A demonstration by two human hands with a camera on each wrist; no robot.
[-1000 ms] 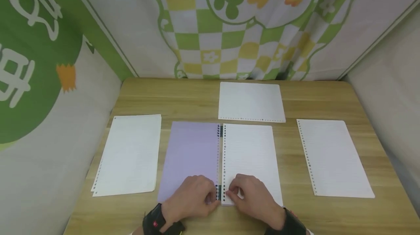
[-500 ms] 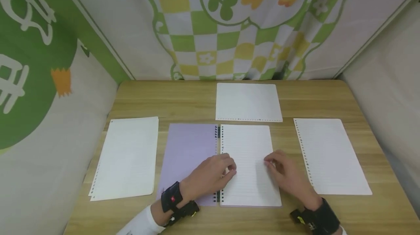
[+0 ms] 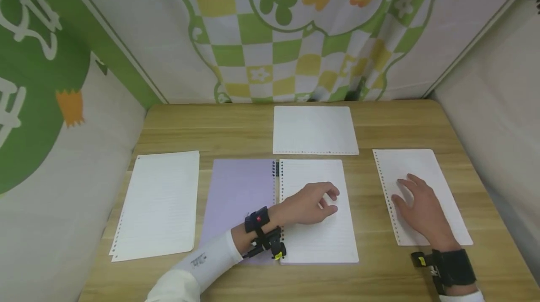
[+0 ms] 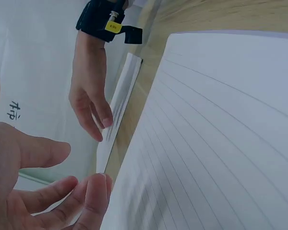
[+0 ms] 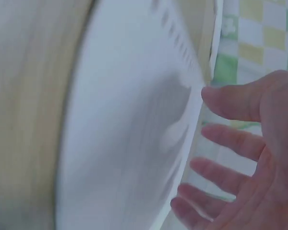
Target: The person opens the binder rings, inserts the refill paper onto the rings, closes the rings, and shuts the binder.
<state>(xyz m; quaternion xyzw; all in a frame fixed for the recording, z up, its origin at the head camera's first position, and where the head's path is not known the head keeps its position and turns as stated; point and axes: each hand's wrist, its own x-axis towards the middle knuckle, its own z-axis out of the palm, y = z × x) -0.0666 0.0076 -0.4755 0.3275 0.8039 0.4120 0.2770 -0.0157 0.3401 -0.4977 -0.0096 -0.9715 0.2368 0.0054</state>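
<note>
An opened loose-leaf binder lies at the middle of the table, its purple cover (image 3: 240, 184) on the left and punched lined pages (image 3: 312, 241) on the right. Over these pages hovers my left hand (image 3: 310, 203), thumb and fingers apart and holding nothing. To the right, a loose punched sheet of lined paper (image 3: 447, 217) lies on the table. My right hand (image 3: 423, 210) is above that sheet, fingers spread and loosely bent with nothing between them. In the right wrist view the sheet (image 5: 120, 124) carries the hand's shadow, and the fingertips appear apart from it.
Loose punched sheets (image 3: 156, 203) lie overlapped at the left of the wooden table (image 3: 228, 128). Another loose sheet (image 3: 314, 131) lies sideways behind the binder. A patterned curtain (image 3: 270, 49) hangs along the table's back edge, with pale walls at both sides.
Both hands have left the binder's ring side. My right hand has travelled right to above the loose sheet, its fingers spreading. My left hand has shifted right over the pages and its fingers have parted.
</note>
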